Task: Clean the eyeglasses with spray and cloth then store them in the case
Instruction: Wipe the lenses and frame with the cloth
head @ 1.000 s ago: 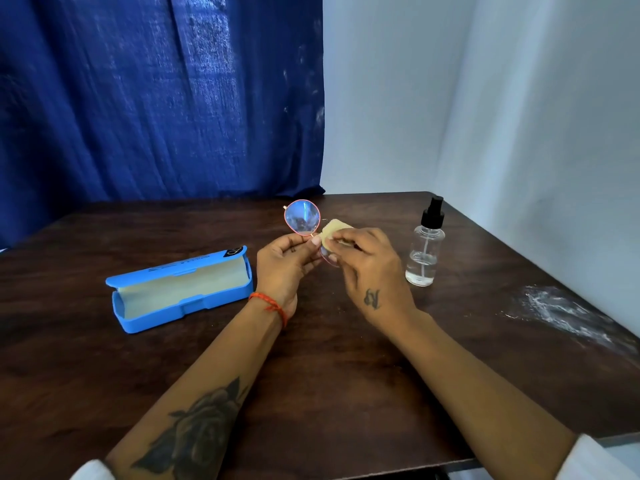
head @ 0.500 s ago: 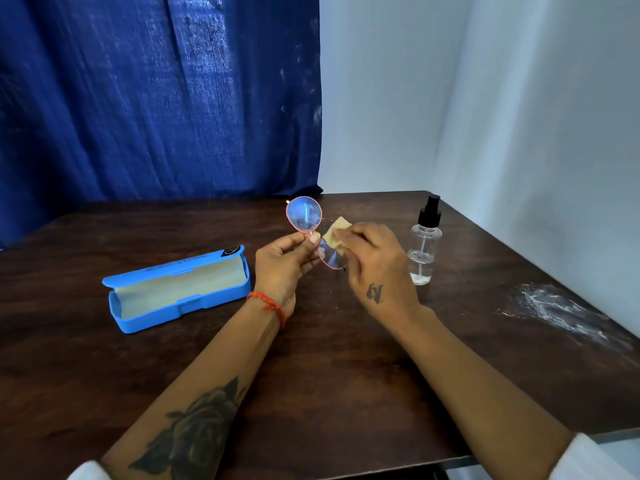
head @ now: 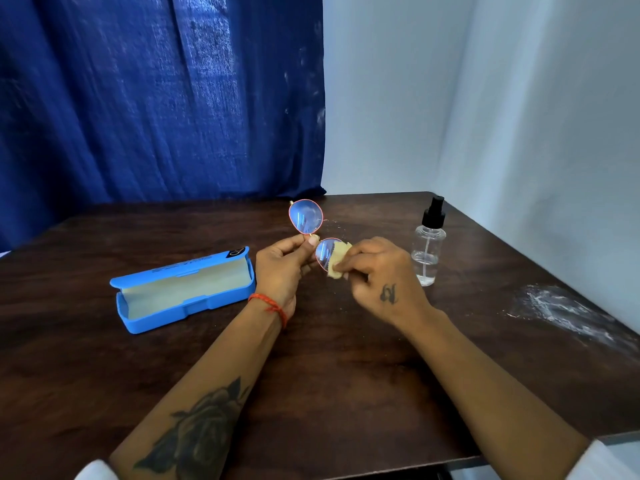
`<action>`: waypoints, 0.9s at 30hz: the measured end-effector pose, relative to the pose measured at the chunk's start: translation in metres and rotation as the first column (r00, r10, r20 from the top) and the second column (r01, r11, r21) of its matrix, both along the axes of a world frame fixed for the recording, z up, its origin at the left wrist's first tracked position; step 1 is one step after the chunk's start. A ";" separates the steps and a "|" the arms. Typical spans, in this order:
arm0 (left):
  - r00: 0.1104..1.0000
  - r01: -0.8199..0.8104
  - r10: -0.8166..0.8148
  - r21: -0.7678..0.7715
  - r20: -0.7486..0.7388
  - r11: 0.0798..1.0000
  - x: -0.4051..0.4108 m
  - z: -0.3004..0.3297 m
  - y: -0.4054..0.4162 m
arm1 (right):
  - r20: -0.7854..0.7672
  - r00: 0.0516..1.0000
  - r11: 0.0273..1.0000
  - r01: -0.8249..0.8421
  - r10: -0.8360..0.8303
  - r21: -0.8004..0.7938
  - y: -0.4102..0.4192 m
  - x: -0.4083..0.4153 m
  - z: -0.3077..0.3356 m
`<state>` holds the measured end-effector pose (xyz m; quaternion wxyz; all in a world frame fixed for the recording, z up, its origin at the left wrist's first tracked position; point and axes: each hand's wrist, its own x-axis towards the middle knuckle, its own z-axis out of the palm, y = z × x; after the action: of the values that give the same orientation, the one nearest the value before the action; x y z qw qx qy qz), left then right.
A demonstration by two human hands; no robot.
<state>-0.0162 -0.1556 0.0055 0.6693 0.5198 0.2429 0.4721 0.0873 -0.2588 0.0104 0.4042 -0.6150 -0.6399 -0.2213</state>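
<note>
Your hands: both occupied, above the worktop [head: 346, 375].
Your left hand [head: 282, 268] pinches the eyeglasses [head: 306, 218] at the bridge; your right hand [head: 381, 275] pinches the cloth [head: 337, 259] against the nearer lens. Open blue case [head: 180, 289] lies left; spray bottle [head: 428, 242] stands right.

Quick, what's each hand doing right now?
Left hand: pinching the eyeglasses at the bridge.
Right hand: pinching the yellow cloth against the nearer lens.
</note>
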 end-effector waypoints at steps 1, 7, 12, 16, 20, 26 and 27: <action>1.000 -0.001 0.001 0.001 -0.001 1.000 0.000 0.000 0.000 | -0.026 0.999 0.999 0.032 -0.032 0.027 0.001 0.002 0.001; 0.999 0.030 -0.029 0.017 -0.037 0.999 0.002 -0.002 0.000 | 0.045 0.998 0.995 0.046 -0.050 0.087 0.006 -0.008 0.001; 0.998 0.010 -0.008 0.024 -0.063 1.000 0.002 -0.002 0.002 | 0.143 0.988 0.998 -0.062 0.065 -0.029 0.004 -0.012 0.000; 0.995 -0.026 0.030 0.041 -0.095 0.999 0.002 -0.002 0.001 | 0.136 0.984 0.989 -0.098 0.113 -0.109 0.001 -0.010 0.000; 0.998 -0.006 0.008 0.034 -0.062 0.999 0.002 0.001 -0.001 | -0.009 0.999 0.998 -0.042 0.042 -0.050 0.000 -0.005 0.000; 0.998 0.048 -0.047 0.009 -0.051 0.999 0.002 0.001 -0.003 | -0.033 0.997 0.994 0.077 -0.075 0.080 0.008 -0.003 -0.003; 0.997 0.056 -0.056 0.009 -0.046 0.998 0.002 0.002 -0.003 | -0.007 0.998 0.995 0.059 -0.059 0.079 0.009 -0.006 -0.004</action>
<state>-0.0145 -0.1585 0.0070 0.6739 0.5403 0.2410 0.4425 0.0816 -0.2495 0.0060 0.4228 -0.6177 -0.6114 -0.2567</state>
